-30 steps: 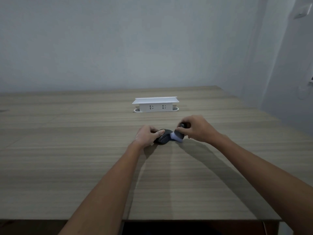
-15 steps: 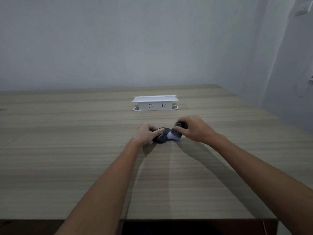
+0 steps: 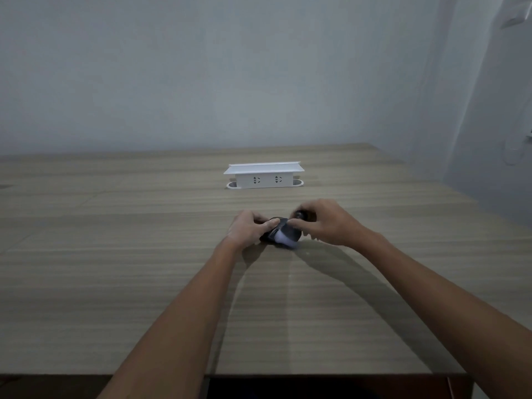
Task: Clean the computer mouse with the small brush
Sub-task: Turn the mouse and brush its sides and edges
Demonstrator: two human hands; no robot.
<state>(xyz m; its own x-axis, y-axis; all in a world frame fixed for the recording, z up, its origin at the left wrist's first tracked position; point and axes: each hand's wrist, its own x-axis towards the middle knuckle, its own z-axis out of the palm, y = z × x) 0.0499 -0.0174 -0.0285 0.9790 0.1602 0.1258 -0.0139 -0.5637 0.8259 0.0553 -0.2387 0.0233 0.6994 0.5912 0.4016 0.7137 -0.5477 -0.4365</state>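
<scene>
Both bare forearms reach out over the table [image 3: 115,283] and meet a little past its middle; the left hand [image 3: 247,230] lies on the wood with its fingers curled round the left side of the mouse [image 3: 269,236], thumb stretched along the top, so it pins the mouse down. The mouse is dark and sits flat on the table between the two hands, well short of the socket box [image 3: 263,175], which stands upright and white further back toward the wall [image 3: 230,67].

The right hand [image 3: 328,223] is raised just above the wood, knuckles up, fingers bunched together in a pinch on the brush [image 3: 288,236]; the dark end of its handle pokes out above the index finger, and the pale bristles fan down against the right flank of the mouse, touching it. The bristles are smeared in the dim light, so I think they also reach the table beside the mouse, but I cannot be sure.

The arms throw long shadows across the grain toward the near edge; a switch plate [image 3: 516,14] hangs high on the side wall at the right.
</scene>
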